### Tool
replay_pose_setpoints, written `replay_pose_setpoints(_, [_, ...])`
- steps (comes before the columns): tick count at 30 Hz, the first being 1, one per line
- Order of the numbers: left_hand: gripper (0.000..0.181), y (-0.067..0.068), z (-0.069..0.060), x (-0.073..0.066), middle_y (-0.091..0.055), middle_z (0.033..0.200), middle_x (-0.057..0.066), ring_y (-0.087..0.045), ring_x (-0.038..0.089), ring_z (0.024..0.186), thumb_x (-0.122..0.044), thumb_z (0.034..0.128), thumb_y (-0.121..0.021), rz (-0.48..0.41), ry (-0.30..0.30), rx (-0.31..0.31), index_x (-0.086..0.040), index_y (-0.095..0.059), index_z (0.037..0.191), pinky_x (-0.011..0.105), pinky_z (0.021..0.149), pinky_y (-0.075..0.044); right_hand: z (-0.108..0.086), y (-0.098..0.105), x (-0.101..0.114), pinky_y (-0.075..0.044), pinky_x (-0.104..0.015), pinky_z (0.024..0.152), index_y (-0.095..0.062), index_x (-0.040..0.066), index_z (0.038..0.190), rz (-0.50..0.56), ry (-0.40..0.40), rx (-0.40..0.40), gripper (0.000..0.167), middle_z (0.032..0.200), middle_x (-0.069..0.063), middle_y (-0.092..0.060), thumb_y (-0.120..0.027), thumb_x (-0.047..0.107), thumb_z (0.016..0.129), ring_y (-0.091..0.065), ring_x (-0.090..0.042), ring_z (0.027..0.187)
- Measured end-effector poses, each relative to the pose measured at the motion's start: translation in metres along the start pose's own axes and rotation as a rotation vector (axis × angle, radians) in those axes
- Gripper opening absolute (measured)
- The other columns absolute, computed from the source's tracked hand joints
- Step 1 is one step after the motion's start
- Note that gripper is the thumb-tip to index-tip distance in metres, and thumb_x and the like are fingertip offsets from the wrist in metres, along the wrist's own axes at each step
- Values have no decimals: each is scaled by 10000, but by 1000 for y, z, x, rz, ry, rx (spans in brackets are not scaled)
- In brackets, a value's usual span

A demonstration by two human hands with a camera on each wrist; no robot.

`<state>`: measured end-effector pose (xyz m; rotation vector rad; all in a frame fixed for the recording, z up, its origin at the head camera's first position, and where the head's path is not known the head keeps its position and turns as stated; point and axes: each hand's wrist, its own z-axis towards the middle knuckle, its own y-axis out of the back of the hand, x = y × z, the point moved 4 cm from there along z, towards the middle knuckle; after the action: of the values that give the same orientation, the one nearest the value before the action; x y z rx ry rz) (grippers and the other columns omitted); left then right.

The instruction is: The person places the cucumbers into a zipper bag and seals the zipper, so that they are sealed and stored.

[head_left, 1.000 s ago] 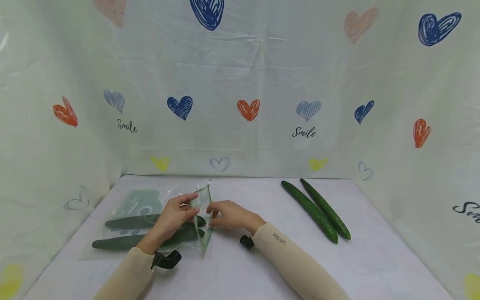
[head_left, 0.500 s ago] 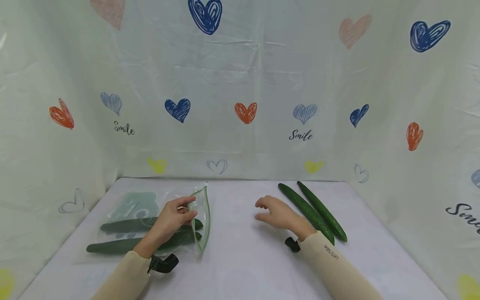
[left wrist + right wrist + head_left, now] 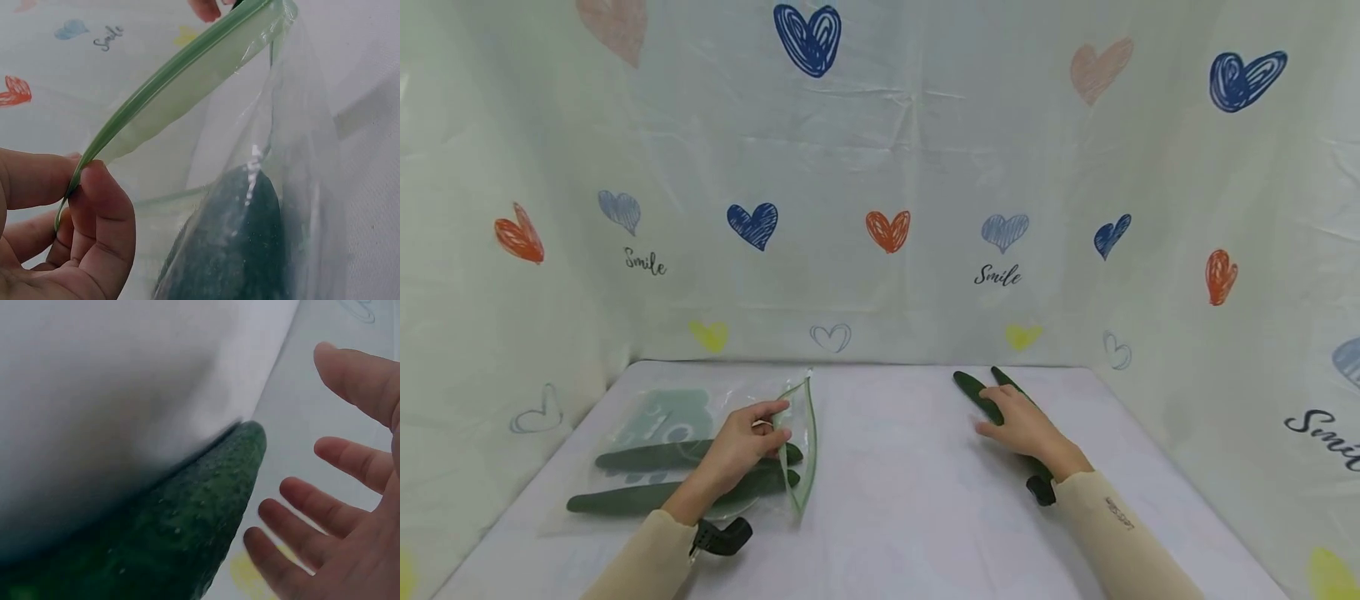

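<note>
My left hand [image 3: 737,450] pinches the green-edged mouth of a clear zip bag [image 3: 150,87] between thumb and fingers, and the mouth gapes. Inside the bag lie two cucumbers [image 3: 625,498], dimmed by the plastic; the end of one cucumber [image 3: 234,237] shows close up in the left wrist view. Over at the right, my right hand [image 3: 1026,427] is above two more cucumbers [image 3: 972,388] and hides much of them. In the right wrist view its fingers [image 3: 325,506] are spread and relaxed beside the tip of a cucumber [image 3: 194,506], with a gap between.
A white cloth covers the table [image 3: 887,500]. Behind it and at both sides hangs a pale curtain [image 3: 850,150] printed with hearts and "Smile". The bag bears a pale green printed patch [image 3: 673,410]. Each wrist wears a black camera [image 3: 724,537].
My right hand has left the bag's mouth and travelled right across the table to the two loose cucumbers. The left hand keeps its pinch on the bag. The head view has shifted slightly.
</note>
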<state>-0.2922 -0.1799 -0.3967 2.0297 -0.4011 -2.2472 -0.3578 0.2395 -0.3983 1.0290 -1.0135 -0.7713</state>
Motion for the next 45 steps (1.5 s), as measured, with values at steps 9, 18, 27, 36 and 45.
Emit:
replay_pose_setpoints(9, [507,-1,2,2,-495,714,47,-520,150,631,14,888,-634,5,-13,6,45,-470,1367,349,658,-533,-8,-2,-18,-385,-602,942,-417,77,1432,40,-92,82,685,1383,-278,-387,-713,300,857,-430,-450,1232])
replay_pose_setpoints(18, [531,0,0,0,-486,705,32,-518,144,637,-6,899,-633,-6,-29,21,75,-431,1383,333,644,-524,-9,-7,-29,-335,-607,996,-372,81,1472,47,-113,175,766,1448,-236,-386,-757,191,819,-354,-459,1304])
replay_pose_setpoints(27, [515,1,0,2,-502,733,45,-525,133,642,16,893,-626,-16,-24,16,66,-448,1374,309,644,-525,-8,-5,-29,-384,-602,945,-355,88,1482,14,-146,192,759,1418,-274,-401,-738,106,826,-391,-465,1271])
replay_pose_setpoints(36, [518,2,-1,0,-514,705,42,-533,140,643,7,892,-632,-18,-24,9,65,-450,1373,304,639,-525,-10,-3,-23,-394,-605,934,-391,12,1443,36,-162,129,699,1405,-284,-410,-705,33,818,-398,-496,1248])
replay_pose_setpoints(45, [510,2,-1,-1,-488,704,32,-523,136,632,13,890,-633,-15,-22,0,63,-460,1367,303,633,-528,-8,-6,-18,-348,-597,994,-443,-21,1398,97,-97,41,619,1390,-243,-452,-666,-13,821,-381,-470,1279])
